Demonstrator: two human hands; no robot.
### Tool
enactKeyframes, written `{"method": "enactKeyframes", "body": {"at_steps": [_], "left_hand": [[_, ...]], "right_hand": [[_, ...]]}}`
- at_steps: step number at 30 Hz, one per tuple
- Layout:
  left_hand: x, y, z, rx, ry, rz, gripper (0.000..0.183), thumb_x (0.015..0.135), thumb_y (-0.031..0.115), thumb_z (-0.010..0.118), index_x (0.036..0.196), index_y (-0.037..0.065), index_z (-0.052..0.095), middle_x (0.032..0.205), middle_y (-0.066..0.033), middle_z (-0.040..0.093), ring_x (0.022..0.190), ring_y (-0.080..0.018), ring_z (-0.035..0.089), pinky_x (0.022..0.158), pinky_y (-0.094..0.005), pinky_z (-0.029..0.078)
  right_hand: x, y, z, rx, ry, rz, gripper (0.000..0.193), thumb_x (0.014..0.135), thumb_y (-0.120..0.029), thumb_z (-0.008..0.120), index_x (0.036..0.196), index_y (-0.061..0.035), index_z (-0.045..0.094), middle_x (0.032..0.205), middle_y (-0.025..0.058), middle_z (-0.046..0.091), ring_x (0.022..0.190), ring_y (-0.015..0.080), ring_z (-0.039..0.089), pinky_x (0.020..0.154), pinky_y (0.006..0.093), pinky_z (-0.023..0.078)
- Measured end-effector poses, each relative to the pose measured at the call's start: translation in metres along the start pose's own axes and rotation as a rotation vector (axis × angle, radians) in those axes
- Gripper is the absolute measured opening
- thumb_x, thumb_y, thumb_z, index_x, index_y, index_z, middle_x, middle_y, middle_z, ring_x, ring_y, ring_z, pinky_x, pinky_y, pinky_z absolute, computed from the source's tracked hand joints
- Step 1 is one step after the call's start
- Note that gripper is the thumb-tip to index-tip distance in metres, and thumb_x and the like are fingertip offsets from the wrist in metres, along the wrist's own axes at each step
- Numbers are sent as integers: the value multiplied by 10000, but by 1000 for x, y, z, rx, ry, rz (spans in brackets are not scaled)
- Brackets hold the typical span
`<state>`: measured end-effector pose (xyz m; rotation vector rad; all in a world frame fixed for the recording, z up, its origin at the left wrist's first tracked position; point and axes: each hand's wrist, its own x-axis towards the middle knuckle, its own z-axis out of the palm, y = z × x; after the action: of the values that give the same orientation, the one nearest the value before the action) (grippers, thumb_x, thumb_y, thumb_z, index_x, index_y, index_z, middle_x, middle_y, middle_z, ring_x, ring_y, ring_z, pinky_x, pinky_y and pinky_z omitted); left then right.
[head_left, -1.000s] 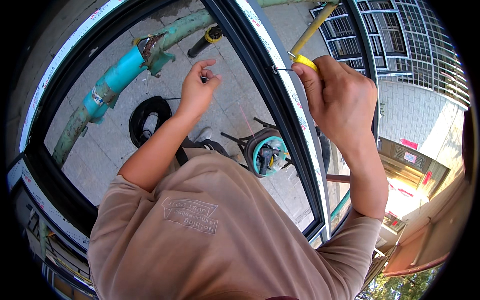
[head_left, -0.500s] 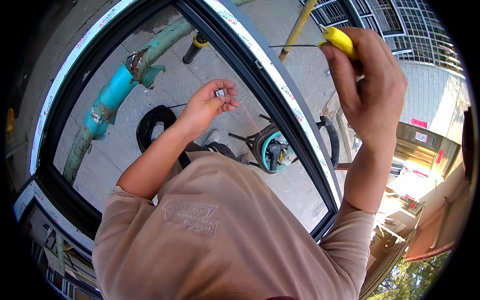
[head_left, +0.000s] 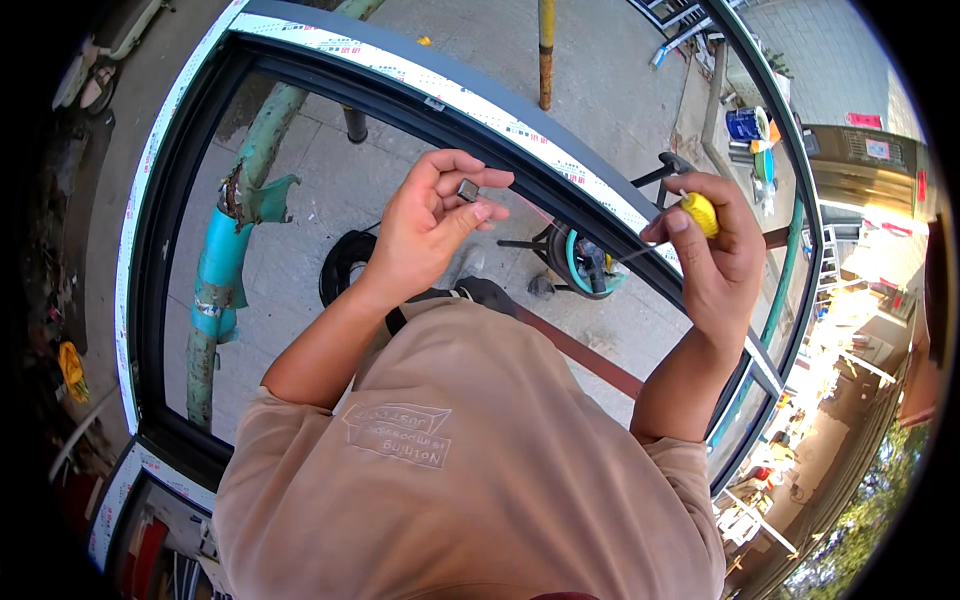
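Note:
My left hand is raised over the opening of a dark window frame, its fingers loosely curled round a small grey metal piece. To its right, my right hand grips a screwdriver by its yellow handle. The thin dark shaft slants down and left from the fingers, over the frame's right bar. White printed film covers the frame's outer face. Neither hand appears to touch the frame. How the metal piece is held in the left fingers is partly hidden.
Below the opening stands a teal-rimmed bucket with tools in it. A rusty green and turquoise pipe crosses the left side. A black ring-shaped object lies near my feet. A yellow pole stands beyond the frame.
My right hand has come down with the screwdriver, whose shaft now slants downward. My left hand has shifted slightly right in view. The whole view has turned, moving the frame and background.

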<state>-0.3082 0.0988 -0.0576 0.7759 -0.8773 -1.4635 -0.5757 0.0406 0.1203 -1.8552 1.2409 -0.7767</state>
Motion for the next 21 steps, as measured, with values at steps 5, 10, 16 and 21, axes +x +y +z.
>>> {"method": "enactKeyframes", "body": {"at_steps": [5,10,16,21], "left_hand": [[11,-10,24,129,-82,2,286,1108,24,655,1356,58,516,1364,-204,736,965,-140,737,866,-286,589],[13,-17,59,363,-111,-28,161,1095,49,694,1226,30,603,1146,-160,812,826,-102,701,743,-260,583],[20,-41,116,613,-173,13,104,1082,55,715,1169,-2,713,1063,-130,829,803,-79,703,684,-238,572],[22,-64,186,668,-268,106,250,1061,86,738,1295,0,761,1065,-101,827,790,-88,692,695,-255,574]], "right_hand": [[-39,25,-6,-61,57,74,234,887,-95,944,959,-34,730,812,22,712,709,88,644,628,260,481],[-69,45,-21,-60,107,163,237,869,-117,951,949,-39,742,800,30,705,702,113,646,636,282,492],[-110,82,-55,57,98,255,236,913,-179,924,967,-21,758,801,53,700,715,138,640,649,320,494],[-138,121,-87,8,251,21,199,979,-199,846,1026,-24,763,868,104,729,760,241,666,703,384,525]]}}
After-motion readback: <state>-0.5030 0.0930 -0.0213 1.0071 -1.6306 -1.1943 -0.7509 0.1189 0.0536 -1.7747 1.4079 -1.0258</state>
